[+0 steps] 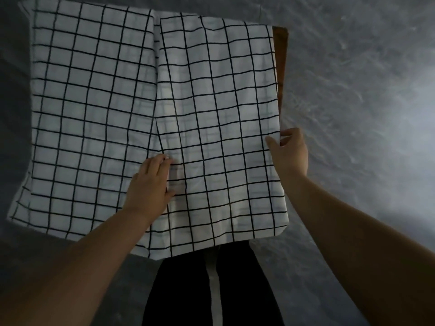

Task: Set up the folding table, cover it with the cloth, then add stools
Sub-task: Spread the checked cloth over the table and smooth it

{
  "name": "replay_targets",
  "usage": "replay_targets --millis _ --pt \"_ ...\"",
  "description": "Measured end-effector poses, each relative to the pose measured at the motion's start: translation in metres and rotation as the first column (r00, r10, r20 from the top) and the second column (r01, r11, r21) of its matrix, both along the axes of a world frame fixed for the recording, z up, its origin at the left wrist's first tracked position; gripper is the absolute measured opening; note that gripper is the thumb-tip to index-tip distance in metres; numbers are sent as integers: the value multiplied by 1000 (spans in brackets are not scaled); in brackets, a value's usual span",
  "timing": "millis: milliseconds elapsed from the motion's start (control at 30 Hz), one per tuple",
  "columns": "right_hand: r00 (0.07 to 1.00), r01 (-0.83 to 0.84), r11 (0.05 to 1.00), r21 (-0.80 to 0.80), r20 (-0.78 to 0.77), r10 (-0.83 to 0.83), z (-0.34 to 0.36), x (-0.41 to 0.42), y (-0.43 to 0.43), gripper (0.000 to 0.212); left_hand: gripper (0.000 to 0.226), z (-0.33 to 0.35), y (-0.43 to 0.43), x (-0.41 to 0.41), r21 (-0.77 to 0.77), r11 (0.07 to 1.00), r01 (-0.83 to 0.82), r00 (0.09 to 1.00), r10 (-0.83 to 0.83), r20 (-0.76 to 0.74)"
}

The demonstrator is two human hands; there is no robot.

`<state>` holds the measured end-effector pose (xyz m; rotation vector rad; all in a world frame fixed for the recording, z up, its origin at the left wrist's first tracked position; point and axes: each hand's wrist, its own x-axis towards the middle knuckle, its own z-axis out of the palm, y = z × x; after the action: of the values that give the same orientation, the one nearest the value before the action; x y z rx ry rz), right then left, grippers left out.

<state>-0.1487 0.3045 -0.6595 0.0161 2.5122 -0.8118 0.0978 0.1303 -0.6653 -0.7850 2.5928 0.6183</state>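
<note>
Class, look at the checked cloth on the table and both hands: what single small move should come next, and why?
Probably draw the cloth rightward with the right hand, which pinches its right edge. A strip of brown table shows bare along that side, while cloth overhangs on the left. The left hand lies flat by the central fold and should lift first.
</note>
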Motion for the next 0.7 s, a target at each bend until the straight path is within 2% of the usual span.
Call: replay_targets --millis 67,200,333,500,567,700 --pt "999 -27 999 -37 37 28 2 2 -3 15 78 0 -1 0 -6 1000 13 1000 -13 6" --pt "1000 13 997 -82 7 -13 11 1 -3 34 78 1 -4 7 -9 999 40 999 -40 -7" --pt "993 102 988 -120 -46 -108 20 -2 17 27 84 4 -4 12 -14 999 33 999 -34 -7" --pt "985 150 986 -77 -70 -155 26 5 66 23 77 5 1 11 -19 993 115 993 -114 12" --pt "983 180 982 -51 -36 -181 20 12 86 30 77 4 6 11 -38 985 169 985 -168 31" --pt "981 179 983 27 76 -181 7 26 108 34 88 1 14 9 -57 982 178 978 -170 121"
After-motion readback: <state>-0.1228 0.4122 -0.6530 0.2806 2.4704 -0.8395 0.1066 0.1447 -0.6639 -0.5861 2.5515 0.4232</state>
